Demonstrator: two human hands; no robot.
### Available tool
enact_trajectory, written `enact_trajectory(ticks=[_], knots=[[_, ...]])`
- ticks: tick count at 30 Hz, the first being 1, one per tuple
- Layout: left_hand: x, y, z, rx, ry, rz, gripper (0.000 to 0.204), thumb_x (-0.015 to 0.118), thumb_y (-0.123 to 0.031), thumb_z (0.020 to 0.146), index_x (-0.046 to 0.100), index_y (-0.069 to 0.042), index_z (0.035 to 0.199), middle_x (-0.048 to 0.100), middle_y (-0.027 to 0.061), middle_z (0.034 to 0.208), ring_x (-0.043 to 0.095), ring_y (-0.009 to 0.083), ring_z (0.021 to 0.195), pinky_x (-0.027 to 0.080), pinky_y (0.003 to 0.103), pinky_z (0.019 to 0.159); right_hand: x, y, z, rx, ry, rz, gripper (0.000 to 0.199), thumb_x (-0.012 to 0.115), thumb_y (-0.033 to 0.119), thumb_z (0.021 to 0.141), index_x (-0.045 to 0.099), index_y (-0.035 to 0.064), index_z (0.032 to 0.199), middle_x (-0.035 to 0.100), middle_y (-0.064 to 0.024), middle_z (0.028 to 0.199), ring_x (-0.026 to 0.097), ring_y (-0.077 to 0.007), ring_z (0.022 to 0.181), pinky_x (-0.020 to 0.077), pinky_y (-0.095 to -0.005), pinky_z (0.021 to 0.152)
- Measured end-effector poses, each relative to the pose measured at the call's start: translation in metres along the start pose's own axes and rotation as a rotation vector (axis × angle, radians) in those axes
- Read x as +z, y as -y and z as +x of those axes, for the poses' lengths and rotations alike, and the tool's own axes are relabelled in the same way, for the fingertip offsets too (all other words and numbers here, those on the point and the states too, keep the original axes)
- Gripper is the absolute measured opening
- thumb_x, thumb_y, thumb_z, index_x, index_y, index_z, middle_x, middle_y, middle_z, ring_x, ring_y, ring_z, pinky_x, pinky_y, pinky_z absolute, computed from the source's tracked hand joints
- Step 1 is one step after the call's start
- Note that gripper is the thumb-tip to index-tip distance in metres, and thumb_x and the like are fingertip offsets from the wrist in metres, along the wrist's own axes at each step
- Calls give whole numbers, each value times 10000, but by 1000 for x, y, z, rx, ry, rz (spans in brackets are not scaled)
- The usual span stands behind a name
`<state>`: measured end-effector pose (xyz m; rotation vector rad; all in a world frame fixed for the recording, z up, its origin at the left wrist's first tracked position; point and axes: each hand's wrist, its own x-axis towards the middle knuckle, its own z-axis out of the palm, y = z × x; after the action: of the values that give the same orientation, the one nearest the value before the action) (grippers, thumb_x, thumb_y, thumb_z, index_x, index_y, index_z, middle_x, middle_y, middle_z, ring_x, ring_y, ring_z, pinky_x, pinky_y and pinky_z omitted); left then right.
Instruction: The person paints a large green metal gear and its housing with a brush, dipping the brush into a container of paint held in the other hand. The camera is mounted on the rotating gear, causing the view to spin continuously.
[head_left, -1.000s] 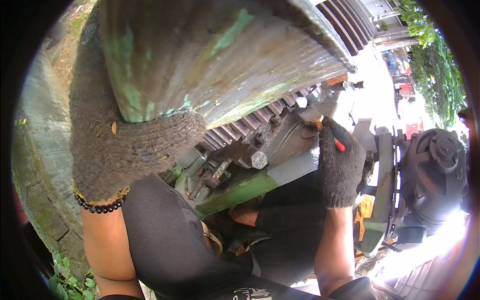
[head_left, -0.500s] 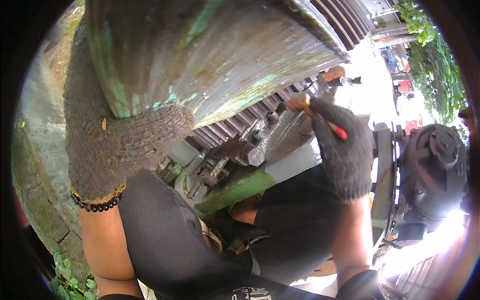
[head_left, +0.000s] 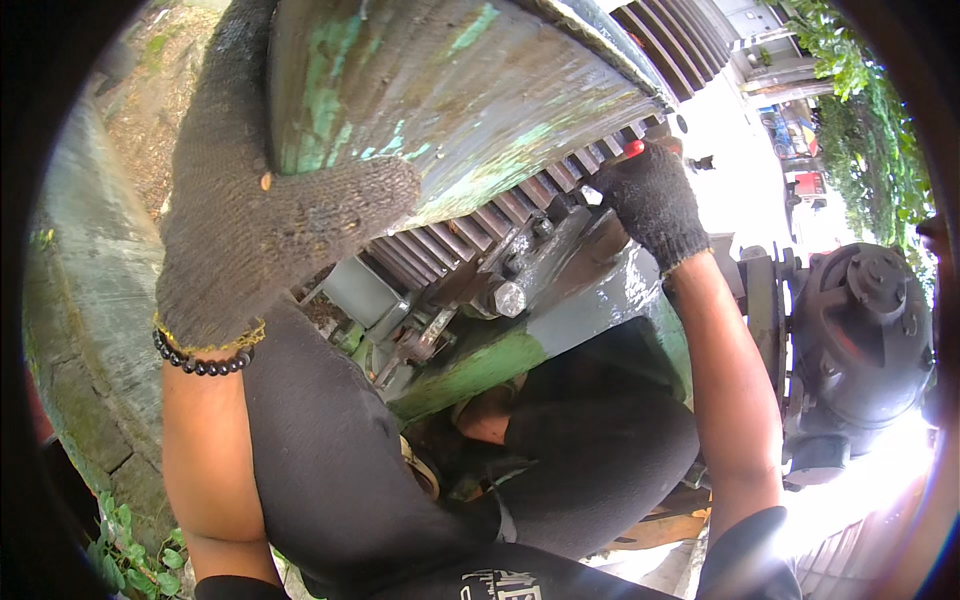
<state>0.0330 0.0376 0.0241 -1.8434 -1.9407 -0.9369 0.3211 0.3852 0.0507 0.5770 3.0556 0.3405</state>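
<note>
My left hand, in a dark knitted glove with a yellow cuff edge, grips the left end of a large metal cover. Its thumb lies along the cover's lower edge and the fingers run up the side. Chipped green paint marks the worn grey cover. Beneath it runs a row of gear teeth. My right hand, gloved too, is closed around a slim tool with a red end, close to the right part of the teeth. The tool's working tip is mostly hidden by the glove.
A hex bolt sticks out of the grey and green machine frame below the teeth. To the right stands a dark motor. My bent legs are close under the frame. A mossy concrete ledge borders the left side.
My right hand has moved up and a little left, nearer the gear teeth, and the tool has turned in the grip. The left hand keeps its hold on the cover while the view shifts.
</note>
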Motion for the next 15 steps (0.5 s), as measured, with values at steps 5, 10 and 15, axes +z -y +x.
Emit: enact_trajectory(ticks=[5,10,15], knots=[[2,-9,1,27,-12,58,670,797,-285,923,557,-126,1528,644,106,1452,619,257,1317,528,416,1111,-6,16,2,-14,-25,30,193,715,227,914,799,61,964,738,-200,864,726,-400,865,562,-500,778],[2,-13,2,38,-26,111,668,795,-306,931,559,-136,1532,642,104,1461,614,260,1329,523,423,1122,7,23,-10,21,-203,90,261,738,293,944,791,39,913,719,-220,855,712,-422,862,542,-517,752],[6,-19,15,43,-16,165,666,793,-327,939,561,-146,1536,639,101,1469,609,264,1342,519,429,1133,11,51,-10,-47,44,-73,266,735,268,940,761,30,826,693,-238,857,665,-466,883,513,-557,809]])
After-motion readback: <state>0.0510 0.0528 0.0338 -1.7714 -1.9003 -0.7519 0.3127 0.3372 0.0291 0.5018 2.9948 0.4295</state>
